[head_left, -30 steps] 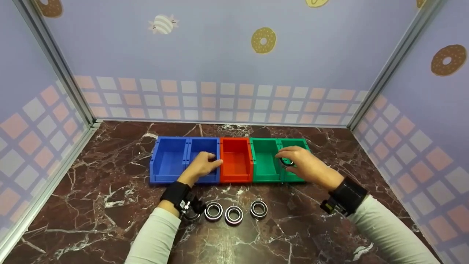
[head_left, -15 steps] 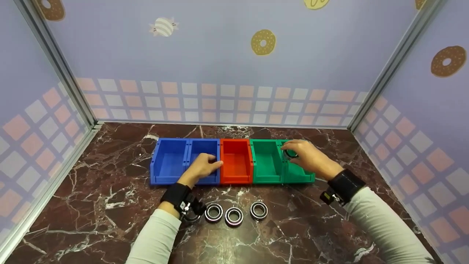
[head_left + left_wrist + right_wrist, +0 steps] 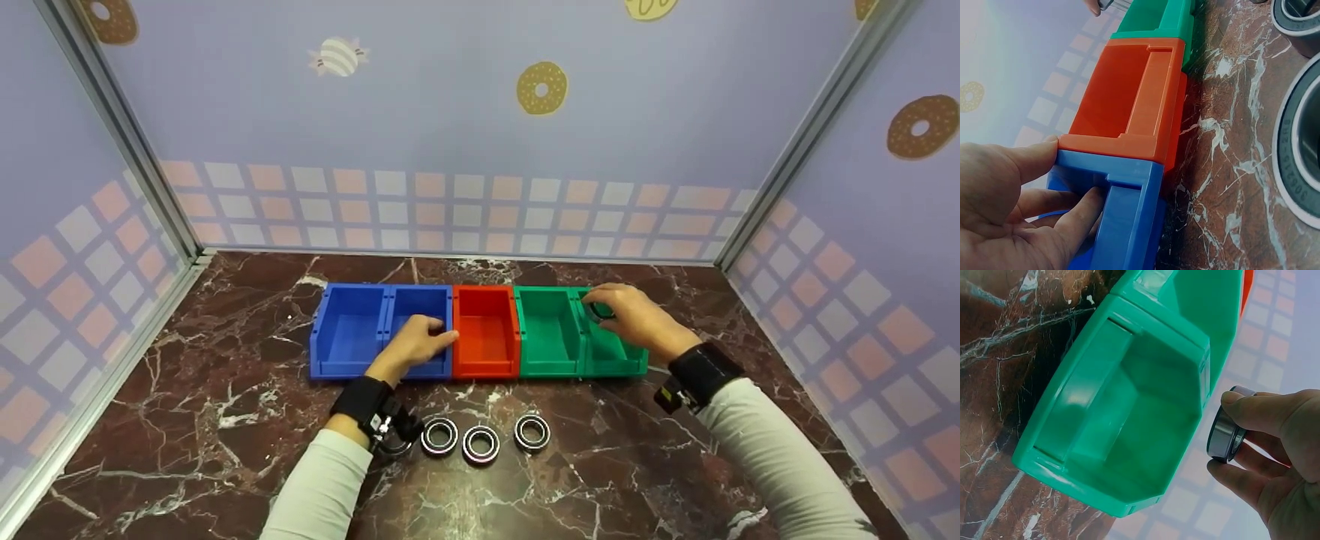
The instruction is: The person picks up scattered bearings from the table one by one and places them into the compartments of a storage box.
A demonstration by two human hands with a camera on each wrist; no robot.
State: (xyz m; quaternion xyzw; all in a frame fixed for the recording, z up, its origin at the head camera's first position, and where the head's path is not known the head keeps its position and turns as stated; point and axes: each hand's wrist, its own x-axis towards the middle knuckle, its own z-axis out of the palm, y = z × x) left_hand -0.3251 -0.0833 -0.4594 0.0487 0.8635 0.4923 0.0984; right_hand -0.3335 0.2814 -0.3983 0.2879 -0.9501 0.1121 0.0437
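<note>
The left two bins [image 3: 346,341] are coloured blue, the middle bin [image 3: 483,341] red, the right two bins [image 3: 550,341] green. Bearings [image 3: 481,459] are finished in silver and black. The desk [image 3: 637,450] is patterned with white veins on dark brown. The wall [image 3: 450,120] is coloured lavender, banded with pink and white squares, and printed with brown doughnuts [image 3: 529,88] and a striped candy [image 3: 339,57]. Sleeves [image 3: 322,480] are coloured off-white, wrist straps [image 3: 709,367] black.

Pale long sleeves [image 3: 322,480]; black wrist straps [image 3: 705,371]; small dark wrist cameras [image 3: 670,397], yellow marking on right.
</note>
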